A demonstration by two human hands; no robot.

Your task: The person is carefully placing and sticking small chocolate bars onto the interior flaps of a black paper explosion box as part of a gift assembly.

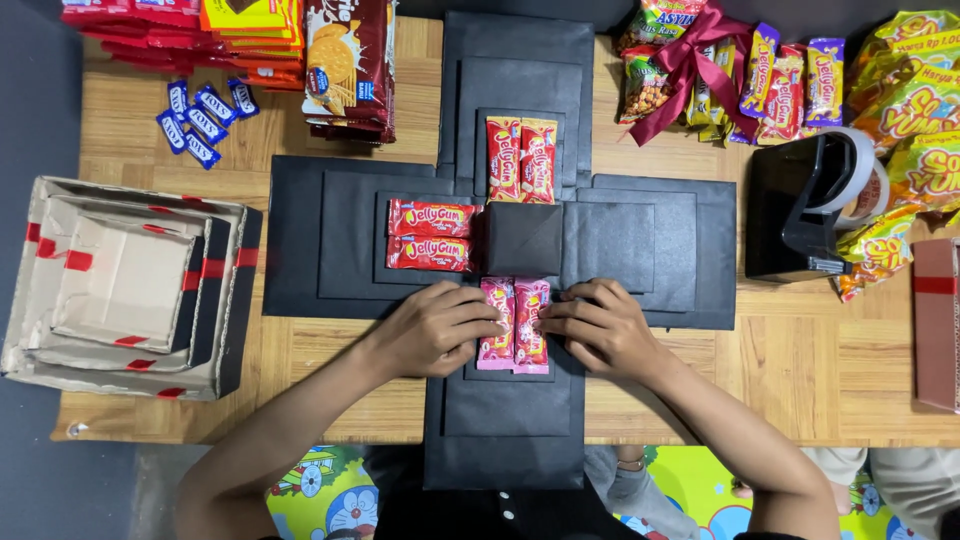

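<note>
Both forearms reach up from the lower edge and angle inward. The left hand (432, 328) and right hand (598, 325) lie palm-down, near each other, fingers curled, fingertips pointing toward one another.

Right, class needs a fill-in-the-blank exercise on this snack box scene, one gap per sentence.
1. Both hands press on two ____ candy packets.
2. The unfolded black box has the shape of a ____.
3. The tape dispenser stands on the person's ____ side.

Missing words: pink; cross; right
</note>
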